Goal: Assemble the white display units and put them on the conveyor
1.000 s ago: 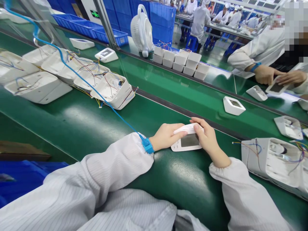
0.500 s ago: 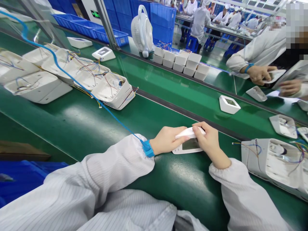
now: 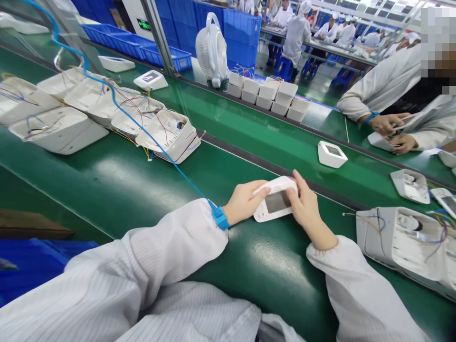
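Between my two hands is a white plastic device with a grey display window, tilted above the green work surface. My left hand grips its left side, the thumb lying across the front. A blue wrist strap with a coiled cord circles that wrist. On the device's right side, my right hand holds on with the thumb on the front near the window and a finger sticking up behind the top edge. The fingers behind the device are hidden.
Open white housings with wires lie at left, and more housings at right. A finished-looking white unit sits on the green belt. Beyond stand a fan and stacked white boxes. A co-worker's hands handle white parts.
Both hands have tipped the device so its window faces me more. The unit on the belt has shifted slightly left. Across the belt, the co-worker's hands have lowered onto a white part.
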Action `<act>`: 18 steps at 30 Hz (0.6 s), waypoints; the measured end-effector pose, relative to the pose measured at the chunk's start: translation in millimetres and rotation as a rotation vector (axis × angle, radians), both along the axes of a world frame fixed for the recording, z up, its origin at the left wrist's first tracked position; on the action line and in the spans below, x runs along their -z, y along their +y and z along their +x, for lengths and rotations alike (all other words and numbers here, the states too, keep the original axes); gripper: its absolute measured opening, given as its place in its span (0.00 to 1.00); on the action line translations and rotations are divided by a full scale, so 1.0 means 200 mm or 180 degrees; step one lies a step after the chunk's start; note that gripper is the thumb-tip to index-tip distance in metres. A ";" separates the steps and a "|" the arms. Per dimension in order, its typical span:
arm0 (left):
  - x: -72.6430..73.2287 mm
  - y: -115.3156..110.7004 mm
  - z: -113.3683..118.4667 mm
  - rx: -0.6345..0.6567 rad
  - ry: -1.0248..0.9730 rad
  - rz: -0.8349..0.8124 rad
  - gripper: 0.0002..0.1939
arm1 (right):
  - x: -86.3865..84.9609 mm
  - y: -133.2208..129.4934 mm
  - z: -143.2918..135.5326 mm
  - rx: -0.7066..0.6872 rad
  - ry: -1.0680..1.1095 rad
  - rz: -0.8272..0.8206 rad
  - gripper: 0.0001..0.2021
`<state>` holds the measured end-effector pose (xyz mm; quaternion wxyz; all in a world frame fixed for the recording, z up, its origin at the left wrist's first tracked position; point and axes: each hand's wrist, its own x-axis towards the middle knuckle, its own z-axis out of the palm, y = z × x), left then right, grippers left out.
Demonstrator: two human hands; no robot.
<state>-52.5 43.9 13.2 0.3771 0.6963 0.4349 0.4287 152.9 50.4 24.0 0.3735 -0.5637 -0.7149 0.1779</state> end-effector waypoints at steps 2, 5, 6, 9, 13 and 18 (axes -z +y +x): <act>0.01 0.01 0.00 -0.0080 -0.0083 -0.0153 0.20 | 0.00 0.01 0.01 0.0035 -0.0342 -0.0295 0.32; 0.01 0.01 0.01 0.0074 -0.0024 -0.0334 0.21 | 0.00 0.03 0.02 -0.0043 -0.0544 -0.0592 0.30; 0.01 0.00 0.01 0.0116 -0.0012 -0.0357 0.21 | 0.00 0.04 0.03 -0.0067 -0.0549 -0.0615 0.30; 0.00 -0.02 0.01 0.0176 -0.0037 -0.0296 0.21 | 0.00 0.04 0.04 -0.0121 -0.0489 -0.0565 0.30; 0.00 -0.01 0.01 0.0212 -0.0103 -0.0228 0.20 | 0.04 0.05 0.06 -0.0256 -0.0254 -0.0424 0.31; 0.05 0.05 0.01 0.0015 -0.0632 -0.0471 0.22 | 0.10 0.08 0.07 -0.0444 0.0650 -0.0420 0.34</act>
